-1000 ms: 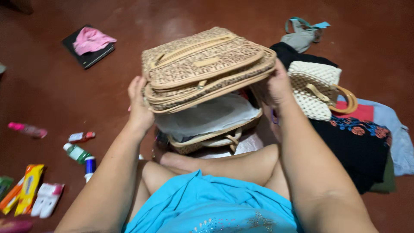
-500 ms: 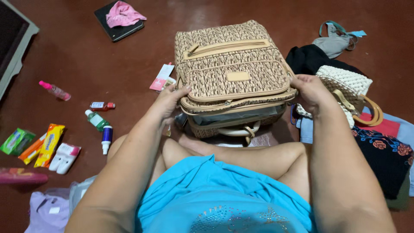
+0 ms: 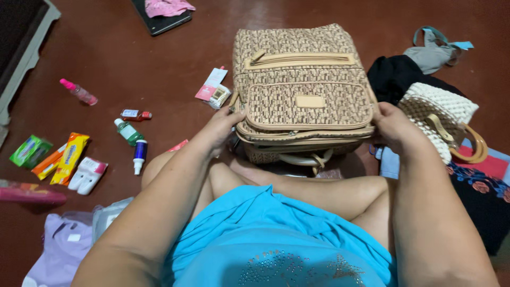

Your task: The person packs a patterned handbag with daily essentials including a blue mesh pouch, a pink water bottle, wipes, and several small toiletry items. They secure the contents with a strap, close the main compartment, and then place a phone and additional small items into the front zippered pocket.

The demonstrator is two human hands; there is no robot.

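Observation:
A beige patterned bag (image 3: pixel 303 90) with front zip pockets lies flat on the red floor in front of my crossed legs, its lid down. My left hand (image 3: pixel 220 130) grips its near left corner. My right hand (image 3: pixel 390 127) grips its near right corner. The bag's handles (image 3: pixel 305 158) poke out at the near edge, by my shins.
A white woven handbag (image 3: pixel 441 114) and dark clothes (image 3: pixel 396 77) lie to the right. Small bottles (image 3: pixel 130 133), a pink bottle (image 3: pixel 79 92), snack packets (image 3: pixel 64 159) and sachets (image 3: pixel 212 87) are scattered at left. A dark notebook with pink cloth (image 3: pixel 162 13) lies at the back.
The bag's raised lid has come down and the bag now lies shut and flat. Both hands slid to its near corners. The view shifted so the bag sits higher and further right.

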